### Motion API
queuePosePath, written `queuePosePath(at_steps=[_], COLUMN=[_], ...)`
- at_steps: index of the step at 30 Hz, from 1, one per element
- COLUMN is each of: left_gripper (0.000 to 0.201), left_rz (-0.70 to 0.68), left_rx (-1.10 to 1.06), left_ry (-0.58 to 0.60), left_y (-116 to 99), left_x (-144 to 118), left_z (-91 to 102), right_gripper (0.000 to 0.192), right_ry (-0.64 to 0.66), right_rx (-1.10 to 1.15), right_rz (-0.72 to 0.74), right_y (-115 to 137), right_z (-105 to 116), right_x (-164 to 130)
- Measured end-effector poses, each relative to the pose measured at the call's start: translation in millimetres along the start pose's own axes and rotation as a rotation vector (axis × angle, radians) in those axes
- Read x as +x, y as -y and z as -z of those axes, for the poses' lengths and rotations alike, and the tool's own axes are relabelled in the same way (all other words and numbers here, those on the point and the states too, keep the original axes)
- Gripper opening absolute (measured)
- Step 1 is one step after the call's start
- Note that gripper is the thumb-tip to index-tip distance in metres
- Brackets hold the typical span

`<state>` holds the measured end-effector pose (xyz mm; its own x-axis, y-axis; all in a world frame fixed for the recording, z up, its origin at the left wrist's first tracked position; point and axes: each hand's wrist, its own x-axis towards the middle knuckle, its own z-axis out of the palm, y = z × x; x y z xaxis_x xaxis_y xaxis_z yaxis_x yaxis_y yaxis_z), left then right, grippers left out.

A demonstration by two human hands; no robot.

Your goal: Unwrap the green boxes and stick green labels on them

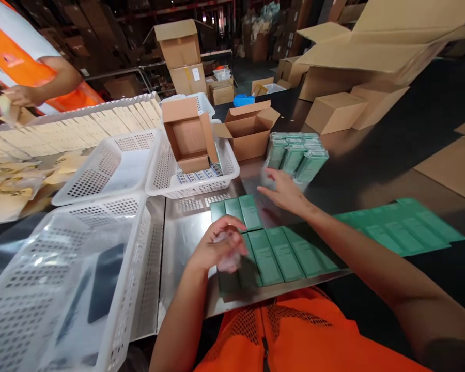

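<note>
My left hand (217, 242) is closed around crumpled clear plastic film (229, 258), above the left end of the rows of green boxes (269, 258) laid flat on the metal table. My right hand (284, 190), fingers apart and holding nothing I can see, is just in front of a stack of green boxes in clear wrap (308, 160). Whether its fingertips touch the wrap is unclear. More green boxes (403, 227) lie flat to the right, partly behind my right forearm.
White perforated baskets (141, 222) stand on the left, one bearing an open brown carton (188, 134). Another open carton (250, 137) sits behind the boxes. Large cartons (337, 111) are at the back right. A co-worker in an orange vest (19, 57) handles envelopes at the far left.
</note>
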<state>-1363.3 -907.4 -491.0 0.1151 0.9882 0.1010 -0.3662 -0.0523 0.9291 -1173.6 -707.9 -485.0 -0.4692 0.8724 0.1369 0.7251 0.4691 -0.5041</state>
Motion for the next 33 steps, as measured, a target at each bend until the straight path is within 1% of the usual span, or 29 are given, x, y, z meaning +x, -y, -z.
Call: queuePosePath(at_steps=[2,3,4,5,7,9,11,14,16,17,18,19,20,21,22,23,24,25,27,29,30,31,32,33], left_gripper=[0.055,0.063,0.068,0.070,0.071,0.071,0.072,0.071,0.064,0.060,0.055,0.054,0.057,0.060,0.062,0.062,0.059,0.056,0.054,0.057,0.058,0.059,0.059,0.058], left_rz=[-0.060,-0.089,-0.106,-0.103,-0.061,-0.011,0.021,0.051,0.069,0.067,0.054,0.028,-0.009,-0.048,-0.080,-0.102,-0.116,-0.123,-0.120,-0.086,-0.058,-0.031,-0.010,0.005], left_rx=[0.043,0.062,0.072,0.078,0.088,0.106,0.135,0.187,0.230,0.243,0.244,0.223,0.177,0.105,0.018,-0.074,-0.161,-0.231,-0.305,-0.322,-0.324,-0.323,-0.321,-0.321], left_ry=[-0.081,-0.116,-0.153,-0.189,-0.271,-0.346,-0.392,-0.406,-0.420,-0.439,-0.461,-0.486,-0.513,-0.544,-0.580,-0.621,-0.670,-0.713,-0.751,-0.710,-0.679,-0.652,-0.632,-0.619], left_y=[0,0,0,-1,0,1,3,7,9,9,10,11,13,14,15,16,16,16,14,11,9,9,8,9], left_x=[4,5,7,8,10,12,14,16,17,17,18,19,20,22,23,25,26,27,28,28,27,27,26,26], left_z=[2.0,2.2,1.8,1.0,-1.6,-4.1,-5.7,-6.3,-6.7,-7.2,-8.0,-9.1,-10.1,-11.0,-11.4,-11.4,-10.7,-9.8,-8.0,-7.5,-7.8,-8.3,-8.9,-9.3], right_gripper=[0.071,0.072,0.072,0.070,0.062,0.047,0.039,0.035,0.030,0.028,0.029,0.033,0.039,0.044,0.049,0.054,0.060,0.069,0.094,0.122,0.133,0.138,0.139,0.136], right_ry=[-0.203,-0.281,-0.326,-0.337,-0.286,-0.255,-0.279,-0.327,-0.386,-0.434,-0.473,-0.485,-0.467,-0.394,-0.296,-0.179,-0.072,0.006,0.091,0.128,0.150,0.168,0.170,0.154], right_rx=[-0.137,-0.233,-0.334,-0.428,-0.532,-0.548,-0.537,-0.453,-0.344,-0.228,-0.064,0.132,0.354,0.548,0.670,0.713,0.699,0.654,0.529,0.432,0.399,0.379,0.371,0.374], right_rz=[0.009,0.007,-0.003,-0.016,-0.044,-0.052,-0.049,-0.033,-0.006,0.009,0.018,0.019,0.015,0.007,0.006,0.027,0.080,0.161,0.370,0.546,0.598,0.623,0.631,0.629], right_y=[-14,-24,-34,-43,-60,-70,-74,-70,-59,-51,-40,-28,-14,1,14,27,37,45,55,57,57,57,56,55], right_z=[26,38,48,56,63,65,67,74,73,68,60,49,36,22,8,-4,-15,-24,-35,-38,-38,-37,-35,-34], right_x=[12,17,21,23,22,15,5,-13,-28,-36,-44,-54,-65,-75,-86,-96,-104,-109,-114,-111,-109,-107,-106,-105])
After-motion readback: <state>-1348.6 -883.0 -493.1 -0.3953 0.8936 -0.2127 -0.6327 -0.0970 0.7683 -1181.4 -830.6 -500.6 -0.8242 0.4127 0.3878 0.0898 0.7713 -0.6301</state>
